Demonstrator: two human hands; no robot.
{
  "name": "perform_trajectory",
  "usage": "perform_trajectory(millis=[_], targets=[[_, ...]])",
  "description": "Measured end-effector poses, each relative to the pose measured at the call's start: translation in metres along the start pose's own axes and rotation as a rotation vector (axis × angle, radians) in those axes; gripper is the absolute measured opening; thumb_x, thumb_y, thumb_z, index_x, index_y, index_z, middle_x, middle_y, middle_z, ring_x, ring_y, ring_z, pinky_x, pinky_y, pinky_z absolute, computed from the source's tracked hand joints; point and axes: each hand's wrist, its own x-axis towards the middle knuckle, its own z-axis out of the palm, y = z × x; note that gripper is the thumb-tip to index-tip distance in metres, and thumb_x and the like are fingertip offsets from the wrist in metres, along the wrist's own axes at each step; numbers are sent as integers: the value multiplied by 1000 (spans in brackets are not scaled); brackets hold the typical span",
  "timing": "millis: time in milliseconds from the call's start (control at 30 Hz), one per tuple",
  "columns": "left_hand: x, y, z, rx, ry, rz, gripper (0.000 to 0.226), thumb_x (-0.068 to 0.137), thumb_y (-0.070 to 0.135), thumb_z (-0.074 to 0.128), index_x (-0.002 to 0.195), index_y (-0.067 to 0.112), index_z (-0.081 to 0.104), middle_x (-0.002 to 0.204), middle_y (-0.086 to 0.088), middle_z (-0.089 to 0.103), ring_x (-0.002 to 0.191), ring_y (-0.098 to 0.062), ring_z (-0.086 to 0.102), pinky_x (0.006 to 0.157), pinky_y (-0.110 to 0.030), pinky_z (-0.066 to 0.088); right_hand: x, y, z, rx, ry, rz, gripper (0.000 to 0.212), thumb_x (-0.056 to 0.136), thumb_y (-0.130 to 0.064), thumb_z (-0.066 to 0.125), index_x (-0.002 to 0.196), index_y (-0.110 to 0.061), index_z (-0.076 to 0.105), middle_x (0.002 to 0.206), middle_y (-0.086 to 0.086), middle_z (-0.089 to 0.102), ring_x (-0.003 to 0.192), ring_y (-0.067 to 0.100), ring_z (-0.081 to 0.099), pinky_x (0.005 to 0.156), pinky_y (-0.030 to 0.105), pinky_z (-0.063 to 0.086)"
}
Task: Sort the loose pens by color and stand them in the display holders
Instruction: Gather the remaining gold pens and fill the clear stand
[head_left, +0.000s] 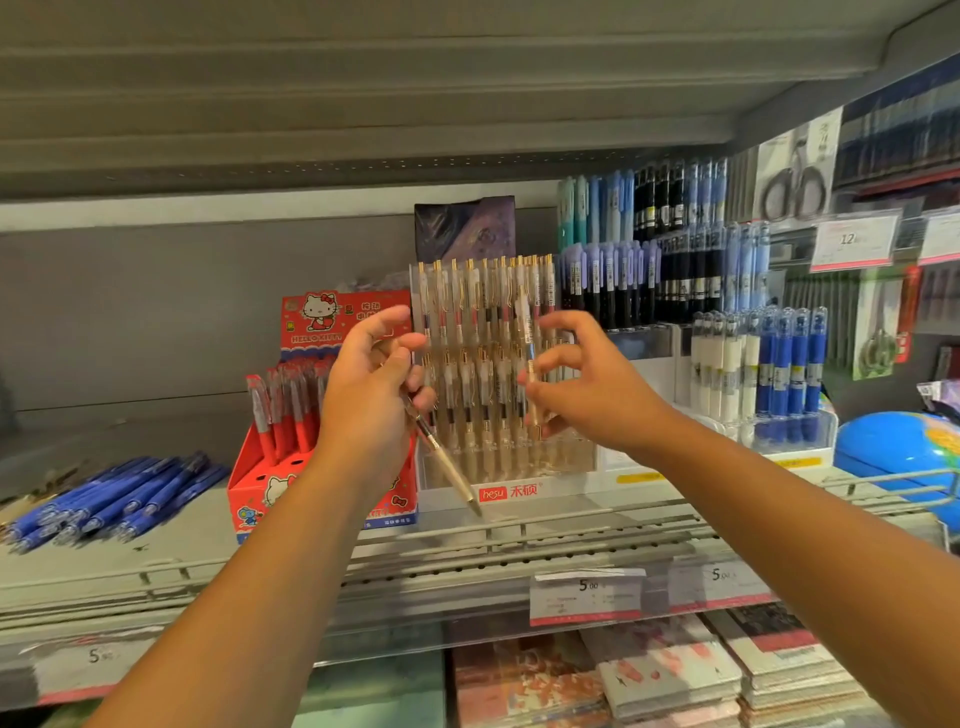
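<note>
- Head view: the right hand (597, 395) pinches a clear gold-clipped pen (530, 338) upright between thumb and fingertip, other fingers curled loosely, right in front of the clear acrylic holder (561, 491).
- The left hand (363, 395) curls its fingers round a gold-tipped pen (449, 467), which slants down towards the holder's base.
- Risk: the holder's rows look tightly packed, so pushing a pen in off-angle could jam it or knock its neighbours askew.
- Risk: the slanted pen sticks out low; a swing of that hand could catch the Hello Kitty box (322, 493) or the holder front.
- Loose blue pens (114, 493) lie heaped well to the left, unsorted.
- All sits on a grey shop shelf (182, 551) with a wire front rail (571, 530) and price tags (587, 595); notebooks (665, 670) are stacked below.
</note>
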Motion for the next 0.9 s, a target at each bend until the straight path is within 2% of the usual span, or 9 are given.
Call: perform_trajectory(millis=[100, 200, 300, 433, 567, 633, 733, 833, 900], targets=[[-1, -1, -1, 15, -46, -10, 44, 90, -10, 40, 113, 20, 62, 91, -1, 63, 62, -9, 47, 57, -24, 42, 3, 9, -12, -53, 75, -24, 86, 87, -2, 70, 143, -46, 22, 100, 11, 61, 64, 24, 71, 57, 39, 61], [-1, 1, 0, 40, -80, -43, 60, 76, -17, 30, 111, 19, 62, 93, -3, 66, 66, -10, 48, 63, -26, 40, 7, 16, -16, -185, 148, -54, 88, 86, -6, 71, 141, -52, 20, 96, 8, 61, 61, 24, 71, 59, 42, 61], [0, 0, 1, 269, -69, -35, 65, 82, -24, 32, 113, 26, 61, 103, -2, 66, 76, -10, 55, 66, -26, 45, 10, 22, -16, -272, 205, -93, 90, 85, -10, 73, 141, -53, 17, 92, 3, 61, 55, 19, 70, 59, 41, 61], [-4, -4, -2, 397, -130, -30, 62, 91, -18, 42, 117, 36, 56, 106, 7, 72, 93, -10, 65, 62, -21, 54, 14, 26, -13, -377, 195, -90, 101, 85, -13, 74, 146, -53, 4, 95, 2, 61, 53, 15, 69, 57, 34, 61], [-9, -4, -1, 387, -116, 62, 43, 94, -5, 57, 124, 25, 53, 104, 8, 74, 99, -9, 69, 78, -19, 56, 18, 31, -7, -494, 204, -97, 93, 83, -17, 76, 144, -47, 13, 90, -5, 60, 59, 13, 68, 63, 38, 61], [-12, -3, -1, 375, -86, 80, 38, 92, -4, 62, 121, 20, 57, 104, 5, 74, 99, -8, 69, 76, -17, 55, 19, 35, -5, -537, 222, -109, 90, 83, -21, 77, 143, -46, 15, 85, -7, 61, 62, 10, 66, 62, 33, 59], [-14, -3, -1, 471, -60, 122, 35, 88, 2, 69, 114, 26, 65, 107, 3, 71, 95, -5, 69, 75, -15, 54, 20, 40, -3, -561, 213, -100, 81, 85, -22, 75, 142, -42, 21, 76, -6, 64, 59, 4, 64, 58, 26, 55], [-17, -4, -2, 524, -59, 140, 35, 87, 3, 71, 112, 28, 68, 106, -2, 70, 95, -13, 68, 82, -24, 58, 19, 43, -1, -630, 134, -67, 61, 89, -22, 70, 139, -28, 34, 70, -4, 66, 64, 10, 65, 66, 40, 59], [-17, -5, -1, 527, -59, 148, 35, 86, 2, 71, 110, 28, 68, 103, -5, 70, 92, -15, 69, 83, -27, 58, 18, 43, -1, -684, 108, -63, 51, 91, -22, 67, 135, -23, 41, 69, -2, 66, 65, 15, 65, 67, 44, 58]])
